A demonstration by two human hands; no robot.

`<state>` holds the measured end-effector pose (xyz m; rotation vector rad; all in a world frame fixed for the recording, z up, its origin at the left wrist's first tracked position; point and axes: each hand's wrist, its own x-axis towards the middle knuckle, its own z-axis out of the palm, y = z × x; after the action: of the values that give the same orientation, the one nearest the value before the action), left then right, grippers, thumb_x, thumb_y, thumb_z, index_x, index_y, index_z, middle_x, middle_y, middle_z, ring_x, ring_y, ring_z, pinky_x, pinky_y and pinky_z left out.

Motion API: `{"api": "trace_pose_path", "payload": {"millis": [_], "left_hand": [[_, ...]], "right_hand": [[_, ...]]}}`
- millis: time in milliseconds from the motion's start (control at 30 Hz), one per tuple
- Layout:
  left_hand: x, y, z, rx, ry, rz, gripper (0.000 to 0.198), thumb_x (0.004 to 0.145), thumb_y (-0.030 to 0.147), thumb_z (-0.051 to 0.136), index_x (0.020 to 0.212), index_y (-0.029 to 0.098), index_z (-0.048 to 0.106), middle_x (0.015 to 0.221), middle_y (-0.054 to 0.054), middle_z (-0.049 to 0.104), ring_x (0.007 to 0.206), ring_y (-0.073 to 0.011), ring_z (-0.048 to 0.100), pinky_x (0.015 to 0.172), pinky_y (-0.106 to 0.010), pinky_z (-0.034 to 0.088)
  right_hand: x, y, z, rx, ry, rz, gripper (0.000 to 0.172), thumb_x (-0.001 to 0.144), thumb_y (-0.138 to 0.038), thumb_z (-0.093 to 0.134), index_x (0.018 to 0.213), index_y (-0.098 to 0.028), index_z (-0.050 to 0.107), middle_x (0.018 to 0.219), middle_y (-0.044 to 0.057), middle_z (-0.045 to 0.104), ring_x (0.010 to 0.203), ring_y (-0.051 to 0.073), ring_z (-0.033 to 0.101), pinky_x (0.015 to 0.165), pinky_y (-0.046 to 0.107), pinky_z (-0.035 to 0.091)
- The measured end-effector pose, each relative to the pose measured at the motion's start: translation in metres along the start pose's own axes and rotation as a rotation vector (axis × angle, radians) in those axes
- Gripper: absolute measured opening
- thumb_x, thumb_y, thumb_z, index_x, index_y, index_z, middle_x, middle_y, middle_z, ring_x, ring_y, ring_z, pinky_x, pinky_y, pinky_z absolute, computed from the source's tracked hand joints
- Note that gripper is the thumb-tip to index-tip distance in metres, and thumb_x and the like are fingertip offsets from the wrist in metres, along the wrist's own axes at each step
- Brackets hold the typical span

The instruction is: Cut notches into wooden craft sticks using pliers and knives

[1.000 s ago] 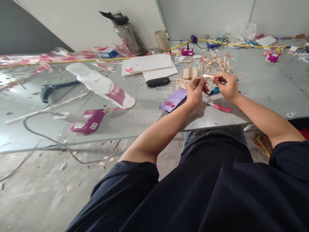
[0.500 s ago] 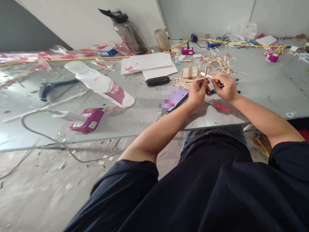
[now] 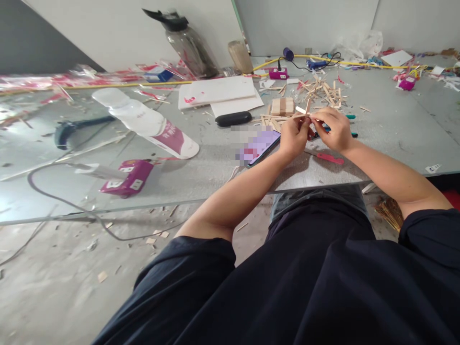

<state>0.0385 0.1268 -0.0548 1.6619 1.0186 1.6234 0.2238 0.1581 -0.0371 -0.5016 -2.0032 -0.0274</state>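
Note:
My left hand is closed in a pinch on thin wooden craft sticks, one standing up and others lying crosswise. At the point where these sticks meet, the fingertips of my right hand are pinched together; the exact contact is partly hidden by the fingers. Beneath my right hand lie pliers with teal handles, mostly covered. A pink-handled knife-like tool rests on the table below my hands. Just behind them sits a banded bundle of craft sticks, with loose sticks heaped farther back.
A phone and a black case lie left of my hands. Farther left are a white bottle, a purple power block with a cable, and a hammer-like tool. White boards and a dark water bottle are behind.
My right fingertips have moved slightly left, closing up to the sticks in my left hand. The upright stick leans a little more to the right. The view has shifted slightly.

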Motion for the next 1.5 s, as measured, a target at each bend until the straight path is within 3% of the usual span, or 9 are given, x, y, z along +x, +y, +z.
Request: {"api": "trace_pose_path", "payload": {"millis": [367,967,1167,1267,1367,1500], "left_hand": [[-0.003,0.011,-0.001,0.007,-0.015,-0.007,0.024,0.112,0.037,0.077,0.093,0.023,0.075,0.068,0.000,0.076,0.053,-0.0143,0.071,0.052,-0.024,0.054],[0.004,0.011,-0.003,-0.054,-0.043,-0.046,0.029,0.110,0.031,0.082,0.084,0.021,0.072,0.075,-0.001,0.078,0.054,-0.0107,0.072,0.051,-0.020,0.055],[0.008,0.011,-0.002,-0.110,-0.057,-0.086,0.025,0.115,0.032,0.075,0.094,0.019,0.074,0.078,-0.003,0.080,0.056,-0.0116,0.073,0.057,-0.023,0.061],[0.008,0.011,-0.002,-0.130,-0.079,-0.117,0.025,0.116,0.035,0.076,0.097,0.019,0.074,0.079,-0.004,0.082,0.054,-0.0105,0.072,0.057,-0.023,0.060],[0.008,0.010,-0.001,-0.145,-0.115,-0.148,0.028,0.117,0.040,0.075,0.098,0.018,0.074,0.078,-0.004,0.082,0.053,-0.0100,0.071,0.056,-0.022,0.059],[0.008,0.008,0.000,-0.167,-0.154,-0.165,0.037,0.115,0.051,0.077,0.095,0.019,0.071,0.075,-0.004,0.082,0.051,-0.0105,0.069,0.053,-0.023,0.057]], "right_hand": [[0.000,0.001,-0.001,0.023,0.029,-0.048,0.033,0.120,-0.047,0.056,0.124,-0.029,0.084,0.116,0.010,0.088,0.108,0.027,0.085,0.098,0.049,0.071],[0.002,0.005,-0.006,0.013,-0.095,-0.083,0.035,0.121,-0.044,0.049,0.125,-0.031,0.082,0.120,0.009,0.086,0.112,0.025,0.083,0.100,0.047,0.069],[0.004,0.011,-0.013,-0.079,-0.023,-0.069,0.048,0.115,-0.052,0.057,0.158,-0.032,0.066,0.135,0.013,0.077,0.128,0.037,0.076,0.119,0.069,0.062],[0.008,0.011,-0.017,-0.109,0.065,-0.072,0.050,0.113,-0.058,0.061,0.155,-0.032,0.065,0.143,0.015,0.073,0.137,0.039,0.072,0.122,0.072,0.060],[0.012,0.007,-0.019,-0.034,0.082,-0.040,0.045,0.116,-0.060,0.056,0.149,-0.031,0.065,0.136,0.013,0.076,0.127,0.034,0.077,0.112,0.063,0.067],[0.013,0.004,-0.018,0.122,0.036,0.068,0.048,0.119,-0.063,0.053,0.152,-0.030,0.061,0.109,0.005,0.082,0.085,0.020,0.077,0.084,0.042,0.070]]}}
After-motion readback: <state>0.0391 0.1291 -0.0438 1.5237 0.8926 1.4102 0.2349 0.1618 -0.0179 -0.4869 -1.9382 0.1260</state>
